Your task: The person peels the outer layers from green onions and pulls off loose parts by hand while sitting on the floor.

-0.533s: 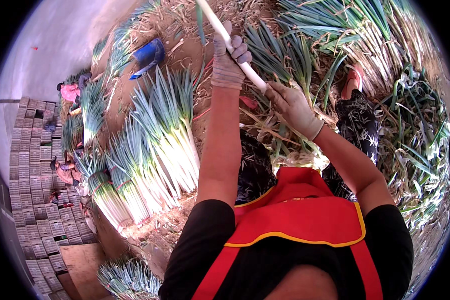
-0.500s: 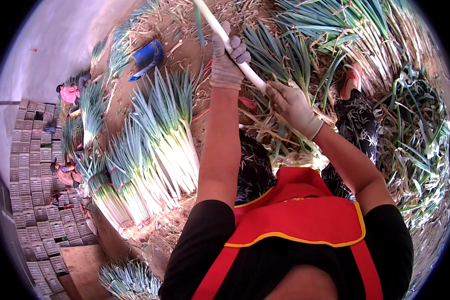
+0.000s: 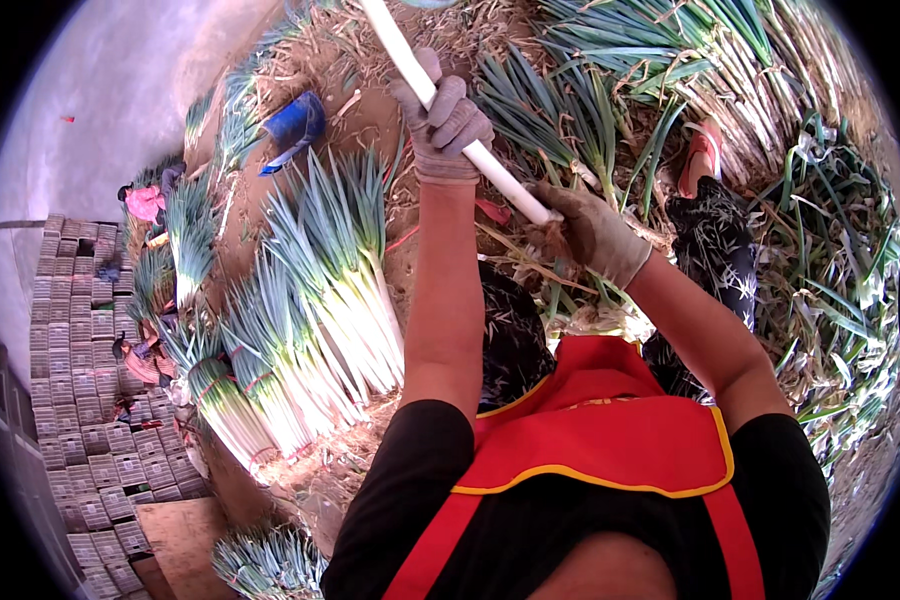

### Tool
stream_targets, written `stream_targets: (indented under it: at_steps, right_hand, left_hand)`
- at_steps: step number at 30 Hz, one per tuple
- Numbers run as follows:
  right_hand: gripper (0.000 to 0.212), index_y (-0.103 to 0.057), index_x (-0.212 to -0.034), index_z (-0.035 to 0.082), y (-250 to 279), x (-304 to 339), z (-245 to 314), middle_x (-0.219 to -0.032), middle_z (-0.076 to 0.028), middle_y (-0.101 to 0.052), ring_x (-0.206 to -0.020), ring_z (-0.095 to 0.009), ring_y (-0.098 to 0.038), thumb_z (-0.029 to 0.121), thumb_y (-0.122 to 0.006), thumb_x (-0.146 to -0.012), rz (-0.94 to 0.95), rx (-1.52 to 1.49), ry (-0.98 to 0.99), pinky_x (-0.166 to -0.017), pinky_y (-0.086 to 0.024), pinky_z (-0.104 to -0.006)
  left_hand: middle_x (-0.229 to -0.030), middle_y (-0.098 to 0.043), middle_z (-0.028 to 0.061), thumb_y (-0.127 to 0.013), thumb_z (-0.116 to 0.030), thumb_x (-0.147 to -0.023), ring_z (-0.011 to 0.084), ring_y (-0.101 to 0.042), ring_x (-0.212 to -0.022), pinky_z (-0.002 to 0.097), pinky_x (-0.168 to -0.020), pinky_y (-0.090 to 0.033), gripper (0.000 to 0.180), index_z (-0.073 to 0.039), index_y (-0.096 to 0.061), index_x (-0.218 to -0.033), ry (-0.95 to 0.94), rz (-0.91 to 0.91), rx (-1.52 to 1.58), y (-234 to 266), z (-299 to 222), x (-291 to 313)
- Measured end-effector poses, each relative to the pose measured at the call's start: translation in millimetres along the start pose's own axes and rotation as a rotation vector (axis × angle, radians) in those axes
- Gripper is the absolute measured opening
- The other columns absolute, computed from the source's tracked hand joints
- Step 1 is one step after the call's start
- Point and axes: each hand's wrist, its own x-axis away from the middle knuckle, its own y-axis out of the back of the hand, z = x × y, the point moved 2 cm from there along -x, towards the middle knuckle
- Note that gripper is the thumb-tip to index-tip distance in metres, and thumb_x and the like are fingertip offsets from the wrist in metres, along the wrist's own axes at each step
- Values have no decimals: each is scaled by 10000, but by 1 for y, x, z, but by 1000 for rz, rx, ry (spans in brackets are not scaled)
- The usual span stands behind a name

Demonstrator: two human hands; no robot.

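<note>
Both hands gloved, raised over bare dirt ground (image 3: 410,270). Left hand (image 3: 445,125): grip clenched round the white shaft of a long leek (image 3: 480,160), mid-length. Right hand (image 3: 590,232): grip grasping the same shaft's lower end, fingers closed over it. Leek runs diagonally from the top edge of the view down to the right hand, held clear above the ground.

Left of the arms: bundled leeks (image 3: 320,300) laid in rows, white ends toward the person. A blue container (image 3: 295,122) sits beyond them. Loose green leek tops (image 3: 610,90) crowd the upper right, tight against the hands. Open room is a narrow dirt strip between the bundles and the person's left arm. Stacked grey crates (image 3: 70,350) line the far left edge.
</note>
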Motion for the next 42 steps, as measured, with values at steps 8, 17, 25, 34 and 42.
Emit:
stream_targets:
  at_steps: [8, 17, 25, 34, 42]
  right_hand:
    - [373, -518, -1182, 30, 2, -12, -4, -754, 15, -520, -554, -46, -452, 286, -613, -928, -294, 203, -68, -476, -370, -196]
    - [297, -572, -1146, 10, -7, -2, -1, -780, -32, -612, -665, -107, -577, 250, -525, -976, -310, -444, -183, -610, -491, -246]
    - [342, -562, -1174, 9, -15, 0, 9, -872, -14, -607, -681, -101, -582, 287, -511, -982, -239, -624, -237, -620, -499, -254]
    - [198, -632, -915, 46, -18, 8, 37, -714, -149, -604, -633, -280, -614, 229, -560, -936, -131, 945, 181, -604, -488, -391]
    - [195, -620, -957, 67, -50, 40, 38, -778, -146, -623, -729, -332, -625, 248, -597, -890, 398, 1029, 183, -676, -496, -420]
  left_hand:
    - [-828, -539, 12, -623, -620, -791, 105, -436, -637, 250, -540, -406, 616, -155, -606, -1194, -228, -987, -694, 36, 6, 20]
    - [-763, -458, -16, -592, -393, -916, 80, -394, -605, 222, -528, -388, 422, -165, -554, -1270, -164, -742, -223, 51, -5, 35]
    - [-746, -392, -45, -640, -363, -885, 50, -351, -589, 184, -508, -348, 458, -147, -570, -1283, -131, -551, -234, 44, -6, 28]
    - [-711, -383, -54, -613, -391, -900, 47, -342, -547, 185, -488, -362, 426, -134, -579, -1238, -178, -708, -240, 49, -24, 38]
    - [-729, -397, -50, -615, -405, -902, 60, -364, -558, 201, -487, -373, 372, -140, -588, -1161, -266, -864, -359, 62, -64, 64]
